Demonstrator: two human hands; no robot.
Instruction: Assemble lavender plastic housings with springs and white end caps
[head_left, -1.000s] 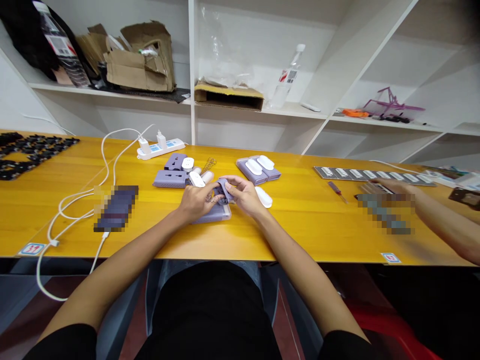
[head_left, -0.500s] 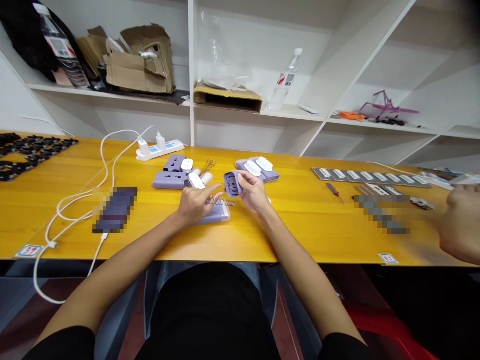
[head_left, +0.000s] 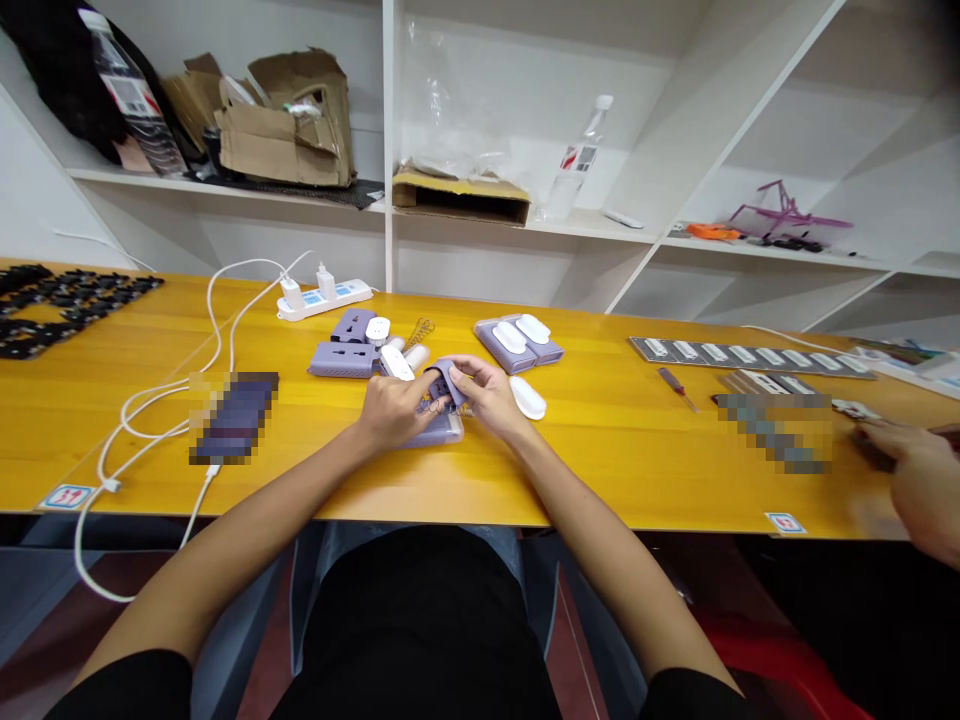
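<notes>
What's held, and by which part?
Curved purple plastic casing, held by its right side in the right grip; left grip is at its left face, hold unclear.

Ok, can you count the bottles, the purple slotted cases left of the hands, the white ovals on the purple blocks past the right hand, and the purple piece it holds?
Bottles: 2
Purple slotted cases: 2
White ovals on the purple blocks: 2
Purple piece in the right hand: 1
Total: 7
</notes>
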